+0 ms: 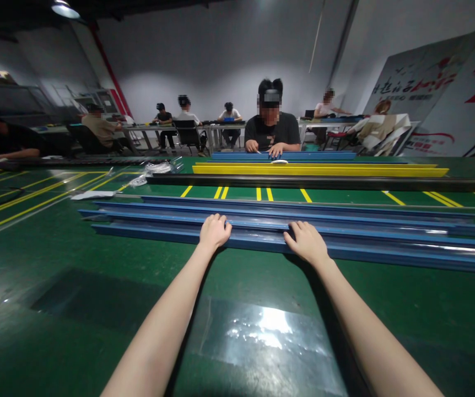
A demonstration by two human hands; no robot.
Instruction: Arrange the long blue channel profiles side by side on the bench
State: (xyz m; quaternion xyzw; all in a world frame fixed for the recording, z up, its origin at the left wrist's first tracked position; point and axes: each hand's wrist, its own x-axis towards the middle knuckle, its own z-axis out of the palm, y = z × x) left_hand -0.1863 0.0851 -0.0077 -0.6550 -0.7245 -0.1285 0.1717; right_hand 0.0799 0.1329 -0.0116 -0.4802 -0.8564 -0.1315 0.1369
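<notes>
Several long blue rails (254,237) lie side by side across the green table. My left hand (215,230) is closed over the nearest rail, its fingers bent over the upper edge. To its right, my right hand (307,241) grips the same rail, thumb toward the left and fingers curled over the top. Parts of the rail under both hands are hidden.
Beyond the blue rails lie a black bar (312,182) and a yellow rail (320,170). A person (271,129) sits opposite, hands at another blue rail (324,156). Clear plastic (262,336) lies near me; crumpled plastic (155,170) is farther left.
</notes>
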